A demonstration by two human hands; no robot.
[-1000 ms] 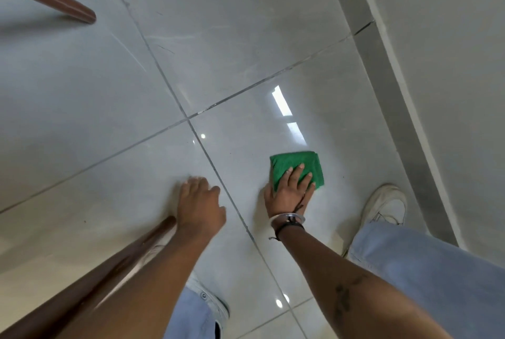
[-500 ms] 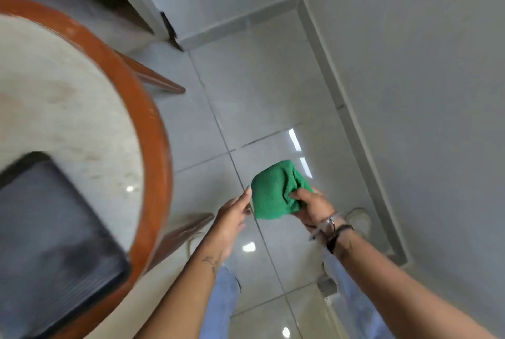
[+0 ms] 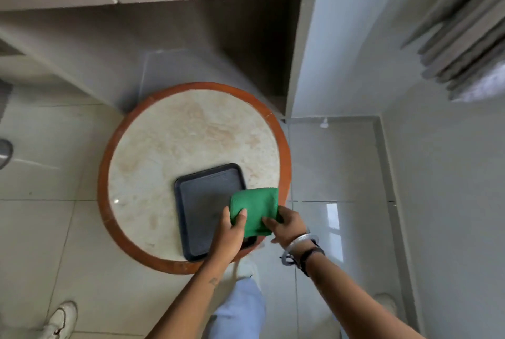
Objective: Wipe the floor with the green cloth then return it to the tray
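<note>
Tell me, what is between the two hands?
In the head view, the folded green cloth spans between the left hand and right hand, above the tray.

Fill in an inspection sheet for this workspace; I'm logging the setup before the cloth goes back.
Surface: round table, pale marbled top, reddish-brown rim.
Job's things: green cloth, folded, held over the right edge of the dark tray; tray otherwise bare.
Clutter: nothing seen.
Grippers: left hand and right hand both grip the cloth.
Cables: nothing seen.
Surroundings: glossy tiled floor, white shoe, walls close on the right.
</note>
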